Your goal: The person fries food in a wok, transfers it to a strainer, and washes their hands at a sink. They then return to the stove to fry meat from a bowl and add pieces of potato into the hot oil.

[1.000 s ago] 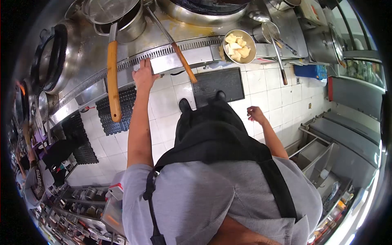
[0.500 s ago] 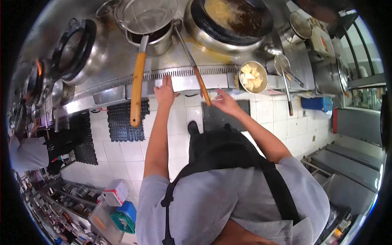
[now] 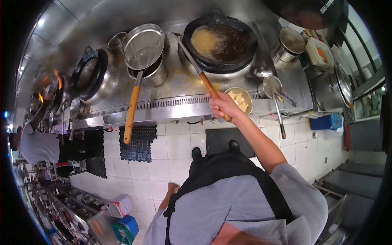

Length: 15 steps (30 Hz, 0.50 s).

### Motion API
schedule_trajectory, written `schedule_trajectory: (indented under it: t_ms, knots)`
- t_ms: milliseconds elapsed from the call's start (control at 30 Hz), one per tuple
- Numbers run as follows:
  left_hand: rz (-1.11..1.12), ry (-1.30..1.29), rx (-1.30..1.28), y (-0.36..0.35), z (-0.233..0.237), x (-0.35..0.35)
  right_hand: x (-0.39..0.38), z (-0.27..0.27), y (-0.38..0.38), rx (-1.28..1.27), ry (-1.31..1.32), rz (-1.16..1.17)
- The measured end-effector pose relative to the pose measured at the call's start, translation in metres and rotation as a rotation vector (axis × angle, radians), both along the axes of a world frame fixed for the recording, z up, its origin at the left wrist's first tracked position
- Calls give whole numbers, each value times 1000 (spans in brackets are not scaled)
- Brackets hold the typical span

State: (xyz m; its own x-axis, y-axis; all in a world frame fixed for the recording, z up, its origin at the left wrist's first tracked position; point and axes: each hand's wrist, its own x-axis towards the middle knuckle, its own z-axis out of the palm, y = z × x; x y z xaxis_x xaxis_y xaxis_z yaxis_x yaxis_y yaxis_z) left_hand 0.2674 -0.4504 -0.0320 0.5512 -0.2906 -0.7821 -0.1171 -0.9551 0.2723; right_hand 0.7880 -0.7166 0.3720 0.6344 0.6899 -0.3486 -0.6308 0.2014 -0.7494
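Note:
My right hand (image 3: 226, 106) is closed around the wooden handle of a long metal utensil (image 3: 195, 61). Its shaft slants up and left to the near-left side of the black wok (image 3: 220, 67); I cannot make out the head. Brown liquid with pale foam (image 3: 206, 41) fills the wok. Just behind my right hand, partly hidden by it, is a metal bowl (image 3: 250, 105) of pale yellow chunks (image 3: 239, 100). Low beside my body hangs my left hand (image 3: 173, 188), away from the counter, its fingers not clear.
A mesh strainer (image 3: 143, 47) with a wooden handle rests over a metal pot (image 3: 157, 77). An empty-looking wok ring (image 3: 92, 73) stands left. Ladles (image 3: 275, 102) lie at the right. Flames (image 3: 58, 79) rise at far left, where another person (image 3: 38, 145) works. Black mats (image 3: 138, 143) cover floor tiles.
My right hand has taken a full grip on the utensil's handle and moved forward. My left hand has dropped from the counter edge to my side. The view has tilted up.

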Motion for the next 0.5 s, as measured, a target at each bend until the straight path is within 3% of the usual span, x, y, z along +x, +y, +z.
schedule_trajectory:
  t_ms: [33, 67, 100, 133, 167, 267, 300, 400, 433, 500]
  knots:
    - [159, 52, -32, -15, 17, -15, 2, 14, -24, 63, 18, 6]
    - [544, 181, -6, -32, 26, -17, 2, 22, -51, 124, 46, 13]
    - [1232, 259, -45, -51, 36, -16, 2, 24, -83, 179, 100, 18]
    - [1771, 184, -148, -72, 51, -8, 6, 25, -113, 233, 152, 28]
    - [2016, 84, -224, -94, 65, 6, 9, 28, -137, 47, 19, -2]
    - [2074, -54, -369, -146, 155, 71, 36, 37, -196, -455, -453, -23]
    - [2009, -106, -351, -161, 165, 84, 44, 40, -210, -609, -627, -26]
    - [1985, -122, -539, -186, 135, 85, 72, 56, -237, -616, -528, 88]
    - [2048, -110, -577, -197, 131, 87, 80, 48, -238, -625, -591, 93]
    - [2069, -61, -571, -216, 128, 90, 100, 25, -220, -525, -462, 122]
